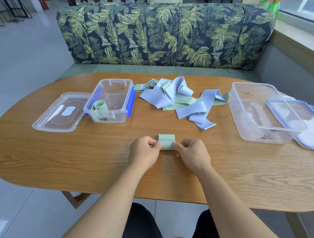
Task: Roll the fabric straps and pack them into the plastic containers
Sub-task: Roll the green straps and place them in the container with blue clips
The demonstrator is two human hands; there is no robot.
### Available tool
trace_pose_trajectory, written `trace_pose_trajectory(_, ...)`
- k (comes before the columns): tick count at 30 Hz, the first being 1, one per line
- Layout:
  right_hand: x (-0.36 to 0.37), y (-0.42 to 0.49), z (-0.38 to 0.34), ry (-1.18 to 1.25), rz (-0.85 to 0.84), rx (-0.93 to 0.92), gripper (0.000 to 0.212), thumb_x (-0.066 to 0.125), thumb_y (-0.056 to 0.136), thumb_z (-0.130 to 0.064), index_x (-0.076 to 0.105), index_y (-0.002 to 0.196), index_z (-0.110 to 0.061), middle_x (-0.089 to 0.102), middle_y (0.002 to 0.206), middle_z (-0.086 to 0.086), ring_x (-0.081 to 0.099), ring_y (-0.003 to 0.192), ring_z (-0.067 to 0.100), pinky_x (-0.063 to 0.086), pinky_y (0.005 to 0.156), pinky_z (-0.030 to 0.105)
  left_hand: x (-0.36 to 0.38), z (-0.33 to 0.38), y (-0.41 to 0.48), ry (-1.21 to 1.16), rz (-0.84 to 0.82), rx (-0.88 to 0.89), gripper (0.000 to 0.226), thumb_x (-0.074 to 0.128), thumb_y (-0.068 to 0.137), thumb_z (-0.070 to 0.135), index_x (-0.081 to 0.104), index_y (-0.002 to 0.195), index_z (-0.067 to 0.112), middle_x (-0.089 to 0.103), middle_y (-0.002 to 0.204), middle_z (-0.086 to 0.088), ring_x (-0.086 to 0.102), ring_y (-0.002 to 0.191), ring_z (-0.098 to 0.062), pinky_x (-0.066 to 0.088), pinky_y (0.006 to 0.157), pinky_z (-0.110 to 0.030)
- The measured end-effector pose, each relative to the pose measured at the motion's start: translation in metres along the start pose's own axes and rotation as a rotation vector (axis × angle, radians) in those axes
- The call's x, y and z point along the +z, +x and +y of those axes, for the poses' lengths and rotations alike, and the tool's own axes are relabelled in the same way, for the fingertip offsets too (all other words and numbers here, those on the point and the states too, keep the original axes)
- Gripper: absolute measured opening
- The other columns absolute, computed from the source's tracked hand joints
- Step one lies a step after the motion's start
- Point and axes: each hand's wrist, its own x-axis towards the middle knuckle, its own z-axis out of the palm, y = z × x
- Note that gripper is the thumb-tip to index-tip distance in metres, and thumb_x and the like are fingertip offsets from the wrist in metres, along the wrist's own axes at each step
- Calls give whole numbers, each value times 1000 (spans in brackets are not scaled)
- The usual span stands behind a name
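Both grips pinch one green strap roll (167,142): the left grip (145,150) holds its left end between thumb and curled fingers, and the right grip (190,151) holds its right end the same way. The roll lies on the table (82,159), near the front edge and about midway across, with a short flap of strap showing on its far side.

This looks like the end of the rolling step, with only that last flap left to wind in. The next move would be to keep the roll squeezed so it cannot spring loose, then carry it up and to the left into the small plastic container (108,119). That container stands open, with one rolled green strap (99,107) against its near-left wall and room to the right of it.

Bare table lies between the hands and that container, so the path looks open. Its lid (59,114) rests flat just to its left. The pile of blue and green straps (171,98) lies beyond the hands and to the right, off that path. The large plastic container (243,114) stands well to the right, its lid (313,129) partly tucked against it near the table's right edge. The front table edge is close under the wrists.
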Motion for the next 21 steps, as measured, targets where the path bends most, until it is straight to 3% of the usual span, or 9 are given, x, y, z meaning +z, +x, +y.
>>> trace_pose_trajectory(4,3,-17,2,-73,55,-70,28,56,91,-39,61,71,-20,68,71,-3,62,73,20,49,67,32,-6,5,-20,236,17,75,16,62,88,31,67,76,22,68,74,7,65,74,-16,53,70,-31)
trace_pose_trajectory(8,8,-37,5,-152,117,-109,33,53,94,-36,49,64,-23,60,66,-4,60,74,24,40,61,29,-7,4,-47,405,59,149,26,54,92,34,66,78,16,66,70,2,61,70,-21,47,60,-31)
trace_pose_trajectory(13,16,-47,7,-145,152,-92,28,50,96,-36,51,71,-24,60,73,-2,60,77,25,38,63,29,-1,-1,-61,435,82,203,38,59,90,30,40,61,15,50,66,2,52,70,-27,31,55,-32)
trace_pose_trajectory(17,15,-46,7,-109,142,-62,27,49,95,-38,50,71,-25,63,76,0,60,80,25,42,65,30,-2,-1,-58,439,93,196,31,58,91,33,50,67,16,59,78,2,54,76,-23,35,57,-32)
trace_pose_trajectory(21,13,-36,3,-90,121,-27,28,50,94,-42,52,73,-24,63,78,-1,60,80,24,43,66,31,-6,-2,-49,335,59,142,14,63,88,37,68,90,25,67,89,11,62,84,-14,45,64,-27)
